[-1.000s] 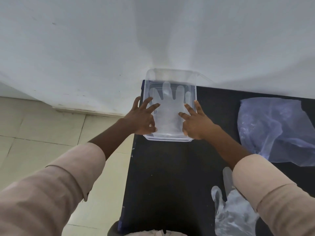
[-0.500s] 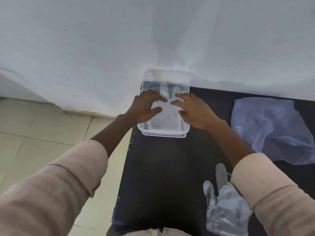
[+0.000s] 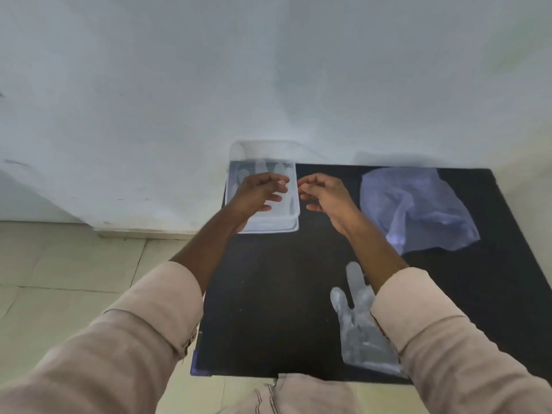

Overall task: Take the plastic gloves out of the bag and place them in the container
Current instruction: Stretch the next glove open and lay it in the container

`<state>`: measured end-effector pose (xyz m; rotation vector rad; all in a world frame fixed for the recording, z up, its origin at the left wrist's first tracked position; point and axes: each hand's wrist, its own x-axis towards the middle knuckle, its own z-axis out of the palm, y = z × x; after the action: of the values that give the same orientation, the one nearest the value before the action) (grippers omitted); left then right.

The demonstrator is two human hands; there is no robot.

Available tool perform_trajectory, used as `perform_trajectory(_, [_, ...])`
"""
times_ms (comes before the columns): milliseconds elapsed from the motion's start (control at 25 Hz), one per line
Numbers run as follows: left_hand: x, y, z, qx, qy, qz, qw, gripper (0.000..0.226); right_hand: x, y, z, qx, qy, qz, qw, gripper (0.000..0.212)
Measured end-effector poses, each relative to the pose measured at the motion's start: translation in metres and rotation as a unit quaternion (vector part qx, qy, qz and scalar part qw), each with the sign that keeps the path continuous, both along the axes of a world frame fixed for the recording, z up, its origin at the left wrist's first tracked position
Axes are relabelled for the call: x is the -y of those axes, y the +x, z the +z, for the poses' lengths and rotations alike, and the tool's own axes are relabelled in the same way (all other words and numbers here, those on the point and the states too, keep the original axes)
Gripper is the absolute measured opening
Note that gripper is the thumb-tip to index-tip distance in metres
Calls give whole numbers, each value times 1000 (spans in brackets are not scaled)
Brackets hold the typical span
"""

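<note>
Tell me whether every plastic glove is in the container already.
No: one clear plastic glove lies on the black table, outside the clear rectangular container.

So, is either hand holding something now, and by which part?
Nothing is held: the left hand and right hand hover, fingers loosely curled, over the container.

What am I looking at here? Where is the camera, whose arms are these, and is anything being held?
The camera sits on a person's head and looks down, so the two sleeved arms are the wearer's own. The left hand hovers over a clear plastic container that holds a plastic glove. The right hand hangs beside it above the black table. Both hands are open and hold nothing. Another plastic glove lies near the table's front edge, partly under the right sleeve. A crumpled plastic bag lies at the right.
</note>
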<state>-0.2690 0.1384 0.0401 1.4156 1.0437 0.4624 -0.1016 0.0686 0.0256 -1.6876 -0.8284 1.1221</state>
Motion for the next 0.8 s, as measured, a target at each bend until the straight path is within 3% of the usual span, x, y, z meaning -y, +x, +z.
perform_trajectory(320, [118, -16, -14, 31, -23, -76, 996, 20, 143, -29, 1, 61, -41, -36, 997, 12])
perform_trajectory(560, [195, -10, -57, -44, -81, -121, 988, 18, 233, -14, -27, 106, -131, -73, 983, 13])
perform_trajectory(680, [223, 0, -79, -67, -121, -114, 984, 18, 273, 5, -61, 146, -208, -105, 961, 18])
perform_trajectory(800, [248, 11, -101, -95, -150, -99, 979, 18, 305, 12, -96, 217, -324, -107, 915, 26])
